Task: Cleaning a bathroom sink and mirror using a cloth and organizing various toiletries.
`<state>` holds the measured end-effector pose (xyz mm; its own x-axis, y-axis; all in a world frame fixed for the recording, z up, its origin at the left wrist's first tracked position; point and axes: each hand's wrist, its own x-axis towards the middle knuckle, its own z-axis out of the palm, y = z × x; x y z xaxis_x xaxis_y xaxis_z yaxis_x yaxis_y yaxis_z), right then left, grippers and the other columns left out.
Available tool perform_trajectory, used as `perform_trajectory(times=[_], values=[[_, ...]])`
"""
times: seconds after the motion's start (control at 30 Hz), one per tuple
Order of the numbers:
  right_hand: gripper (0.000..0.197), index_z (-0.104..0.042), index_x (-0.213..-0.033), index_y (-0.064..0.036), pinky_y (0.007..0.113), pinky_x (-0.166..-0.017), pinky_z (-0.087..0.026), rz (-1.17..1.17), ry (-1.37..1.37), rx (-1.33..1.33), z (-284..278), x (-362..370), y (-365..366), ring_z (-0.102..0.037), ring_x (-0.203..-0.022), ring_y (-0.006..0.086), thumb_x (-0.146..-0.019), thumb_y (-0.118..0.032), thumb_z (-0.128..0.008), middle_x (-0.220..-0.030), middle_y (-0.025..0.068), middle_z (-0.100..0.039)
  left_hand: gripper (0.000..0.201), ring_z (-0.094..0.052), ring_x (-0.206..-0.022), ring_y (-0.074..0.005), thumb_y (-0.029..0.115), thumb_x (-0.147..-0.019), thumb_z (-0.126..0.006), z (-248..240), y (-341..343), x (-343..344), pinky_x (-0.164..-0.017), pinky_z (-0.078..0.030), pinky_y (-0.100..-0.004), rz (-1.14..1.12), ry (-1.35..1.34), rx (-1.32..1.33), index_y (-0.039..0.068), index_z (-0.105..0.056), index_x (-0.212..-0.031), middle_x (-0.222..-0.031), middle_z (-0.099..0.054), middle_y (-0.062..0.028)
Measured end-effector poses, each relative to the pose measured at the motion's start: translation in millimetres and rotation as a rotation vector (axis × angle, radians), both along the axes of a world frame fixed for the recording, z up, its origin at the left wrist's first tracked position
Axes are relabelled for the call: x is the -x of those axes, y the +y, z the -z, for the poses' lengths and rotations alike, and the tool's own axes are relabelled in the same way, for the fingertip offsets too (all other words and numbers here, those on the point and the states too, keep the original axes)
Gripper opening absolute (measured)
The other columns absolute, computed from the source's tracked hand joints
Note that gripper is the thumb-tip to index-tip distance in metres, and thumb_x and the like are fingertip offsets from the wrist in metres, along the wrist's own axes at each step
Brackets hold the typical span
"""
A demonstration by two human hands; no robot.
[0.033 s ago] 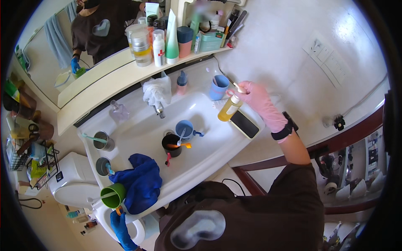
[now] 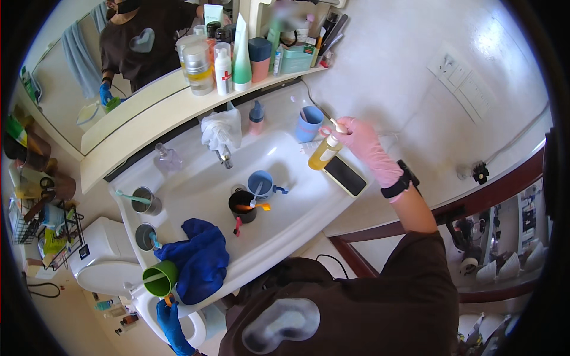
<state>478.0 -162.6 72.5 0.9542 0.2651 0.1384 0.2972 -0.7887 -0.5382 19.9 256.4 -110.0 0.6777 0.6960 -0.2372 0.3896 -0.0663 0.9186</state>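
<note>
In a pink glove, my right hand is closed around the top of a pump bottle of yellow liquid, held tilted over the sink's right side. A phone lies beside the bottle. My left hand, in a blue glove, grips the orange handle of a green cup past the sink's front left edge. A pale stick-like thing lies in that cup. Next to it, a blue cloth drapes over the sink rim. In the basin are a dark cup and a blue cup, with toothbrushes.
Two metal cups stand on the sink's left ledge. A clear bottle, a plastic-wrapped faucet, a small pink bottle and another blue cup line the back. Toiletries crowd the shelf. A toilet stands at left.
</note>
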Motion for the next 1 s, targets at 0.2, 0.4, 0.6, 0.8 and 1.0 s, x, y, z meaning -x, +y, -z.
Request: perform_trajectory(times=[0.2, 0.4, 0.6, 0.8, 1.0], values=[[0.03, -0.06, -0.095, -0.0058, 0.036, -0.071, -0.045, 0.074, -0.116, 0.088, 52, -26, -4, -0.058, -0.081, 0.0318, -0.077, -0.029, -0.062, -0.086, 0.0159, -0.06, 0.015, -0.055, -0.081, -0.0118, -0.001, -0.08, -0.056, -5, -6, 0, -0.073, -0.042, -0.0238, -0.006, -0.001, -0.11, -0.001, -0.055, -0.096, -0.086, -0.055, -0.0023], [0.031, -0.059, -0.1, -0.0072, 0.037, -0.076, -0.046, -0.103, -0.087, 0.048, 75, -20, 16, -0.057, -0.086, 0.0328, -0.074, -0.024, -0.064, -0.089, 0.0164, -0.06, 0.015, -0.045, -0.068, -0.0085, 0.014, -0.084, -0.059, -47, -27, -24, -0.061, -0.036, -0.0224, -0.168, 0.142, -0.173, 0.0, -0.057, -0.086, -0.074, -0.051, -0.0004], [0.027, -0.058, -0.098, -0.0052, 0.039, -0.079, -0.044, -0.225, -0.018, 0.116, 122, -9, 58, -0.055, -0.091, 0.0329, -0.075, -0.018, -0.061, -0.09, 0.0166, -0.058, 0.011, -0.046, -0.062, -0.0087, 0.01, -0.079, -0.063, -19, -20, -11, -0.058, -0.037, -0.0222, -0.157, 0.098, -0.321, 0.001, -0.059, -0.085, -0.072, -0.051, -0.0004], [0.022, -0.053, -0.094, -0.0044, 0.04, -0.075, -0.045, -0.249, -0.07, 0.029, 178, -2, 52, -0.054, -0.089, 0.0329, -0.075, -0.013, -0.06, -0.092, 0.0161, -0.054, 0.015, -0.052, -0.071, -0.0116, 0.005, -0.077, -0.063, -15, -33, -13, -0.064, -0.043, -0.0239, -0.14, 0.05, -0.34, 0.001, -0.058, -0.091, -0.084, -0.054, -0.0036], [0.025, -0.051, -0.092, -0.0049, 0.039, -0.073, -0.045, -0.136, 0.094, 0.051, 202, 22, 47, -0.054, -0.085, 0.0344, -0.071, -0.008, -0.065, -0.09, 0.0175, -0.053, 0.017, -0.054, -0.083, -0.0166, 0.003, -0.076, -0.063, -18, -38, -3, -0.068, -0.045, -0.0274, -0.203, 0.009, -0.326, 0.002, -0.058, -0.092, -0.093, -0.056, -0.0058]])
